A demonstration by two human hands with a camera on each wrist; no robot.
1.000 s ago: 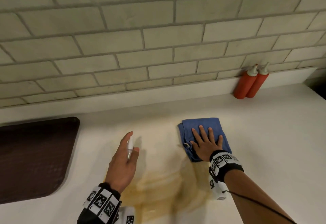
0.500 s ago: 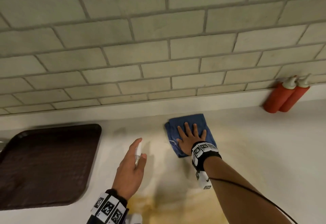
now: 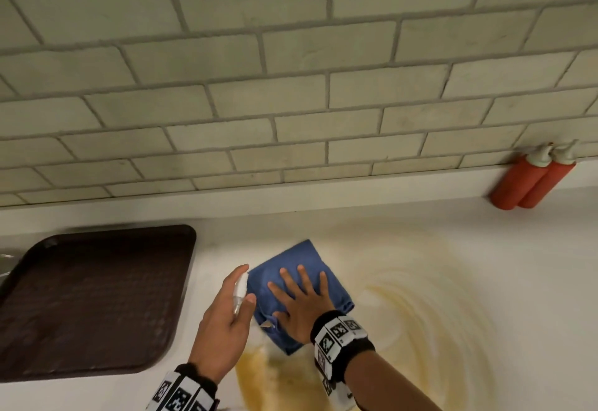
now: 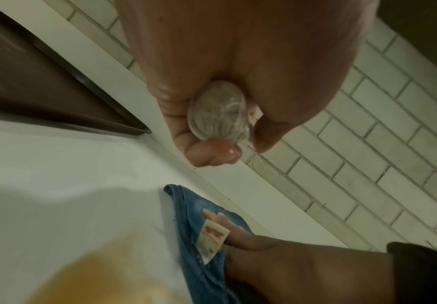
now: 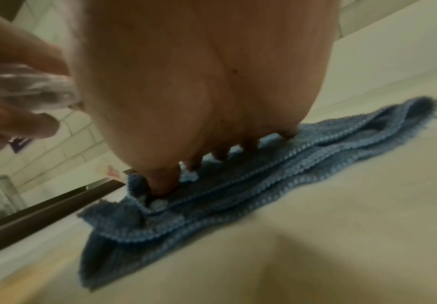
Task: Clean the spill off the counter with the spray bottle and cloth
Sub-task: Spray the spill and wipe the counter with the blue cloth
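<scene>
A folded blue cloth (image 3: pixel 293 273) lies on the white counter (image 3: pixel 485 265), and my right hand (image 3: pixel 299 300) presses flat on it with straight, spread fingers (image 5: pixel 250 147). My left hand (image 3: pixel 226 316) hovers just left of the cloth and grips a small clear spray bottle (image 3: pixel 241 291) with a white top. In the left wrist view the bottle's round base (image 4: pixel 218 112) shows between the curled fingers. An amber spill (image 3: pixel 275 381) pools in front of the cloth, and pale yellow swirls (image 3: pixel 420 300) of it spread to the right. The cloth (image 4: pixel 199 246) carries a small tag.
A dark brown tray (image 3: pixel 87 300) lies on the counter at the left. Two red squeeze bottles (image 3: pixel 530 181) stand at the back right against the tiled wall (image 3: pixel 291 87). A metal fixture (image 5: pixel 7 191) shows beyond the tray in the right wrist view.
My right hand has slid the cloth nearer and leftward, up beside the left hand. The view has shifted, showing more tray and more smeared spill at the right.
</scene>
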